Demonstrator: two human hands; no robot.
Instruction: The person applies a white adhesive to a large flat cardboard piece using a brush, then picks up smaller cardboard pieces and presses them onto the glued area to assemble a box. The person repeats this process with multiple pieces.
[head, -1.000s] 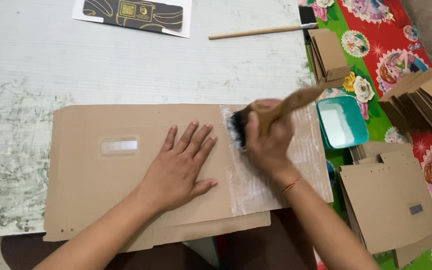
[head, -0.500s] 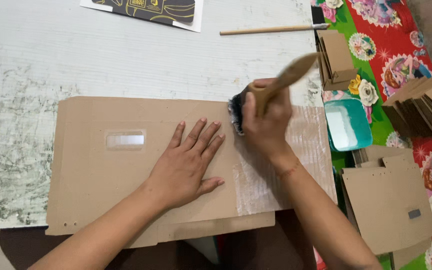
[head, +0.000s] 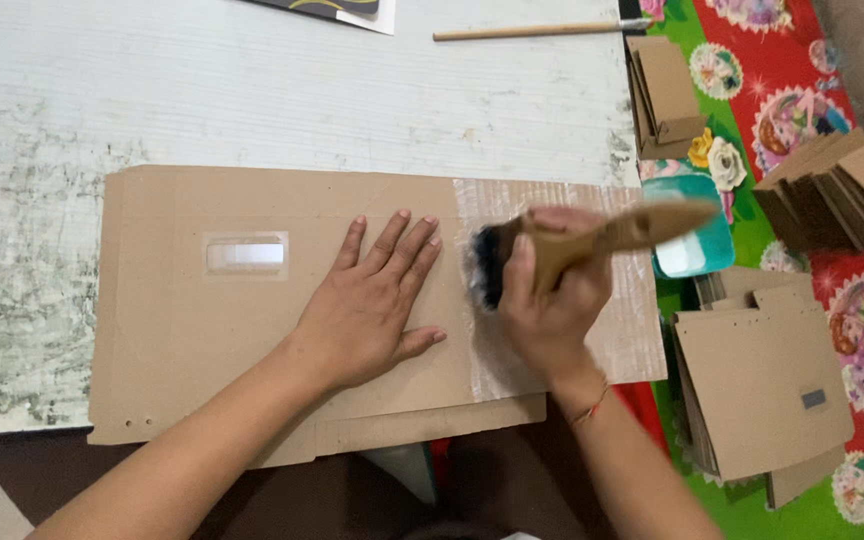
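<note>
Head view: I see my left hand [head: 372, 300] spread flat on the cardboard sheet [head: 192, 330] lying across the white table [head: 252, 100]. My right hand [head: 552, 300], just beside it, is clenched around a wooden-handled brush [head: 592, 240], bristles touching the sheet's glossy end strip [head: 632, 330].

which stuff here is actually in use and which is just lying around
In use:
left hand flat on the cardboard sheet
right hand holding the wooden-handled brush
teal tray

Lying about:
thin wooden stick
folded cardboard stacks
dark printed sheet
</note>
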